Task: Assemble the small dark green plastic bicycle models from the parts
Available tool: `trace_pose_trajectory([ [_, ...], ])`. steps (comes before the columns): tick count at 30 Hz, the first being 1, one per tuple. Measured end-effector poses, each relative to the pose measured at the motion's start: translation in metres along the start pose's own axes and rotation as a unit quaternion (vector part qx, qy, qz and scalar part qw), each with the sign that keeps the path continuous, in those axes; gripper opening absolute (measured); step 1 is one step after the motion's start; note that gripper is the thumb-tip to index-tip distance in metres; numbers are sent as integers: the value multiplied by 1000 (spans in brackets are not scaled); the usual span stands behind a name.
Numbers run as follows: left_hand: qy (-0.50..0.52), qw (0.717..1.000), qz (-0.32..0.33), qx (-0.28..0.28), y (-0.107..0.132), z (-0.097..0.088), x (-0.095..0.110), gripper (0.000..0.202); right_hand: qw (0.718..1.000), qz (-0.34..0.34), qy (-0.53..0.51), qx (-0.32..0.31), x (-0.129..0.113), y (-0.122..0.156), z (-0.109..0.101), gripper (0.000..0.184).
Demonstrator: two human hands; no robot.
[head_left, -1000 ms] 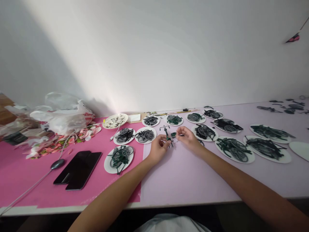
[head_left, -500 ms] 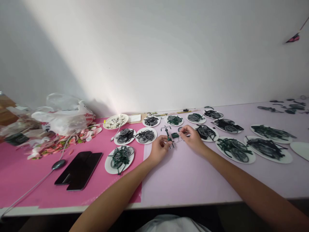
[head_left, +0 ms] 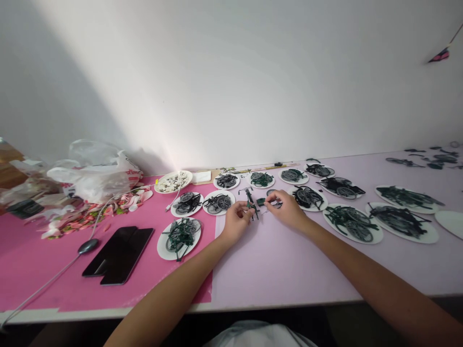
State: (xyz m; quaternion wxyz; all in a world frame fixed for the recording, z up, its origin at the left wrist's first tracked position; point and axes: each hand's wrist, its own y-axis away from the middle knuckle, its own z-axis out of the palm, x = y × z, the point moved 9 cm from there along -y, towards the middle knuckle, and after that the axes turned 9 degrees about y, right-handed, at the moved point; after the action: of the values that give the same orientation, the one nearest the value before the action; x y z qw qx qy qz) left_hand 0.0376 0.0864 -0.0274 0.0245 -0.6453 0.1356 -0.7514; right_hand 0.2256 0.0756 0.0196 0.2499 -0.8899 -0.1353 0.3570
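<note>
The worktop runs the full width of the view, its left part under a pink cover [head_left: 146, 277] and its right part under a pale lilac cover [head_left: 260, 270]. A plain wall [head_left: 231, 86] rises behind it, lit in a slanting band, with shadow to the left. A pink and black ornament [head_left: 439, 56] hangs at the upper right.

Near the middle, on the lilac side, the left hand [head_left: 237, 220] has its grip clamped on a small green frame [head_left: 251, 204], which points toward the wall. The right hand [head_left: 285, 208] is just beside it, fingers bent toward a green basket [head_left: 261, 201]; whether its grip is together, or on something small, I cannot tell.

White plates [head_left: 162, 251] heaped with dark bike parts [head_left: 307, 197] lie around the hands: two on the pink, one across the seam, the others along the back and to the right. Loose pieces [head_left: 403, 163] are scattered in the far right corner, and a bare plate [head_left: 450, 224] is cut by the right edge.

On the pink side, a bowl [head_left: 157, 189] of pale bits is near the wall, beside a white pad [head_left: 201, 177]. Further left, a plastic bag [head_left: 96, 176] slumps behind pink petals [head_left: 85, 220]. Nearer the front are two dark screens [head_left: 126, 253], with a cable [head_left: 45, 286] and its black oval [head_left: 88, 246] just left.
</note>
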Motion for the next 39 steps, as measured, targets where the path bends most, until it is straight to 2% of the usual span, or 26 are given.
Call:
trace_pose_trajectory([
  [5,3,1000,7,21,0,-3,-1,42,999,3,18,-32,6,0,8,6],
  [12,-16,1000,10,21,0,-5,1,38,996,14,44,-74,17,1,19,3],
  [16,-16,1000,12,21,1,-4,2,37,991,15,42,-122,18,4,30,11],
  [19,-19,1000,14,19,1,-4,2,36,990,2,48,-130,16,5,33,14],
  [24,-26,999,16,19,1,-4,1,35,992,-15,63,-107,19,2,25,7],
  [30,-32,999,8,15,2,-3,1,32,991,-32,123,-41,39,-15,-6,12],
  [32,-34,999,8,15,3,-2,2,32,985,-33,157,-56,47,-18,-12,15],
  [35,-36,999,7,12,4,-2,2,32,976,11,195,-99,66,-17,-11,19],
  [39,-39,999,8,9,3,-1,2,32,976,41,160,-145,75,-11,-2,27],
])
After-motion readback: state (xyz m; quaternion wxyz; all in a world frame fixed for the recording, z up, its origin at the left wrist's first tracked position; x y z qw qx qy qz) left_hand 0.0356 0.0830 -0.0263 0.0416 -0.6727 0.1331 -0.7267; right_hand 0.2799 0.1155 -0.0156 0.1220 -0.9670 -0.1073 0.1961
